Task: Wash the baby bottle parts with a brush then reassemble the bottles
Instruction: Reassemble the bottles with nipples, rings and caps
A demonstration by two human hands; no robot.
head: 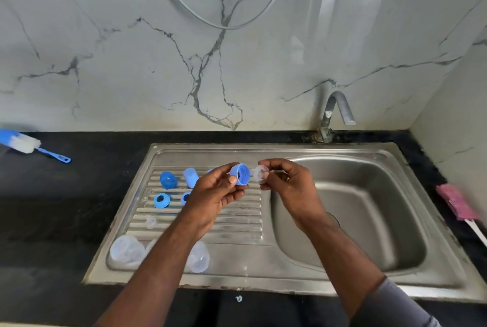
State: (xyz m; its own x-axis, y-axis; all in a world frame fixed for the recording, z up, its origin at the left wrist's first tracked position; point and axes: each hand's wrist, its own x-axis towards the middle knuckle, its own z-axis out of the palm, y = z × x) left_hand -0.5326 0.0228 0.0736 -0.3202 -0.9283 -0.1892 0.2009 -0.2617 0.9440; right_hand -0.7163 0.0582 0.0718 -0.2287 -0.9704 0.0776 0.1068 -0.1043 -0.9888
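Note:
My left hand grips a blue screw collar ring above the ribbed drainboard. My right hand pinches a clear silicone teat just to the right of the ring, apart from it. On the drainboard lie a blue cap, a pale blue cap, a blue collar ring and another blue ring partly behind my left hand. A clear teat and two clear bottle bodies lie nearer the front.
The steel sink basin sits to the right, with the tap behind it. A blue-handled white bottle brush lies on the black counter at far left. A pink brush rests on the counter at right.

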